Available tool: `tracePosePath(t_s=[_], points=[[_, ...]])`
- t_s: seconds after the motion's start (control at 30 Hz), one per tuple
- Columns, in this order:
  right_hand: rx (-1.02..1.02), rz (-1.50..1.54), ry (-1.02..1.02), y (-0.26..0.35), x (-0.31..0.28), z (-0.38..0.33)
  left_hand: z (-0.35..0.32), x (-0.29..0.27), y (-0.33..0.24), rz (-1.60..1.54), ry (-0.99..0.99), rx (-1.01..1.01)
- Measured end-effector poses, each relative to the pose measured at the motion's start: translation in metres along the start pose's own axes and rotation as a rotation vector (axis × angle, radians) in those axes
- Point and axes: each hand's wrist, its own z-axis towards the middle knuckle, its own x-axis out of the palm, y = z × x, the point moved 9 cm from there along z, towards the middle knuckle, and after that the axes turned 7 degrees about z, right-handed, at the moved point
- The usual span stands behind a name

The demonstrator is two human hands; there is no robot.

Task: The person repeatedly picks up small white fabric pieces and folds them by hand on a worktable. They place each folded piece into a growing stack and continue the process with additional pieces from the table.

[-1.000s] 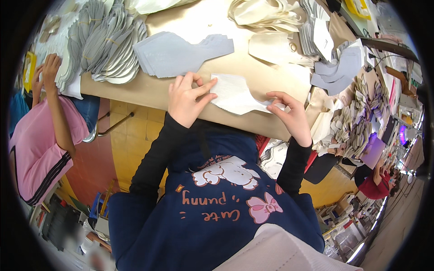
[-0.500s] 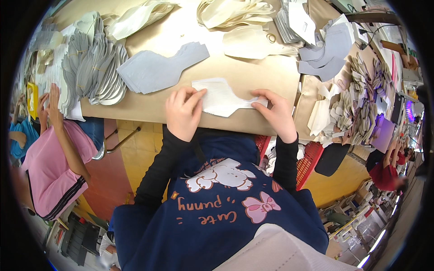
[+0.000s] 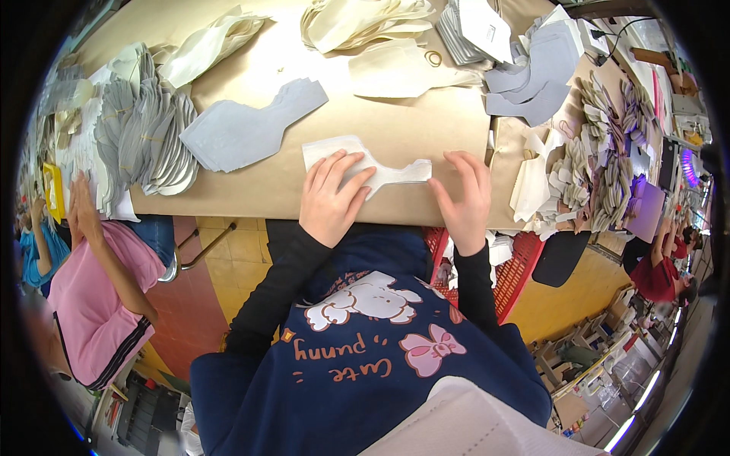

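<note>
A white, flat cut piece (image 3: pixel 403 173) lies near the table's front edge, wide at its left end and narrowing to a strip at the right. My left hand (image 3: pixel 331 196) rests over the wide part, fingers spread across it and hiding some of it. At the narrow end is my right hand (image 3: pixel 466 199), thumb and fingers apart, the thumb tip at or just beside the piece's edge. Beyond my left hand lies a blue-grey stack of similarly shaped pieces (image 3: pixel 247 128).
Cream pieces (image 3: pixel 407 70) lie farther back, near a rubber band (image 3: pixel 433 58). Bundled grey pieces (image 3: pixel 133 125) fill the table's left, beside a person in pink (image 3: pixel 114 281). Grey pieces (image 3: pixel 536 76) sit at right. Below the edge stands a red basket (image 3: pixel 518 273).
My right hand has let go of the narrow end and spread its fingers. My left hand has moved from pinching the left edge to lying over the piece. The whole view has shifted slightly.
</note>
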Motion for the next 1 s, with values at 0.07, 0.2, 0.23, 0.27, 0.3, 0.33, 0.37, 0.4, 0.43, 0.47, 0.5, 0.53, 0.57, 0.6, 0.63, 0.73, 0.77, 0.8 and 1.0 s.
tracePosePath(t_s=[0.07,0.2,0.23,0.27,0.3,0.33,0.37,0.4,0.43,0.47,0.5,0.53,0.57,0.6,0.63,0.73,0.77,0.8,1.0], points=[[-0.126,-0.110,0.105,0.006,0.006,-0.013,-0.002,0.005,0.000,0.038,0.050,-0.005],[-0.173,-0.328,0.338,-0.001,0.034,-0.039,-0.005,0.017,-0.001,0.180,0.173,0.002],[-0.176,-0.394,0.381,-0.004,0.041,-0.044,-0.006,0.020,0.000,0.225,0.201,-0.001],[-0.139,-0.476,0.408,-0.012,0.044,-0.044,-0.007,0.020,0.001,0.244,0.210,-0.014],[-0.152,-0.500,0.371,-0.012,0.043,-0.043,-0.007,0.021,0.003,0.264,0.219,-0.028],[-0.163,-0.528,0.344,-0.013,0.042,-0.042,-0.008,0.021,0.005,0.281,0.222,-0.040],[-0.163,-0.549,0.318,-0.014,0.040,-0.039,-0.008,0.021,0.008,0.278,0.229,-0.063],[-0.178,-0.556,0.317,-0.013,0.040,-0.037,-0.008,0.021,0.010,0.269,0.232,-0.082],[-0.180,-0.554,0.318,-0.014,0.039,-0.035,-0.008,0.021,0.012,0.262,0.241,-0.104],[-0.200,-0.548,0.305,-0.012,0.038,-0.032,-0.008,0.021,0.012,0.254,0.240,-0.106],[-0.120,-0.511,0.282,-0.016,0.033,-0.028,-0.008,0.021,0.013,0.247,0.245,-0.111],[-0.060,-0.468,0.245,-0.019,0.028,-0.024,-0.008,0.021,0.013,0.242,0.246,-0.118],[0.009,-0.431,0.222,-0.022,0.025,-0.020,-0.008,0.021,0.014,0.242,0.247,-0.124],[-0.029,-0.381,0.202,-0.014,0.024,-0.019,-0.009,0.021,0.014,0.242,0.245,-0.132],[-0.055,-0.337,0.197,-0.007,0.026,-0.018,-0.009,0.021,0.015,0.241,0.244,-0.143],[-0.199,-0.251,0.296,0.025,0.055,-0.027,-0.010,0.016,0.022,0.176,0.195,-0.203],[-0.259,-0.234,0.345,0.037,0.069,-0.032,-0.010,0.016,0.022,0.202,0.201,-0.190],[-0.300,-0.232,0.401,0.044,0.082,-0.037,-0.010,0.017,0.023,0.224,0.208,-0.182],[-0.268,-0.199,0.387,0.031,0.087,-0.040,-0.010,0.012,0.025,0.234,0.183,-0.188]])
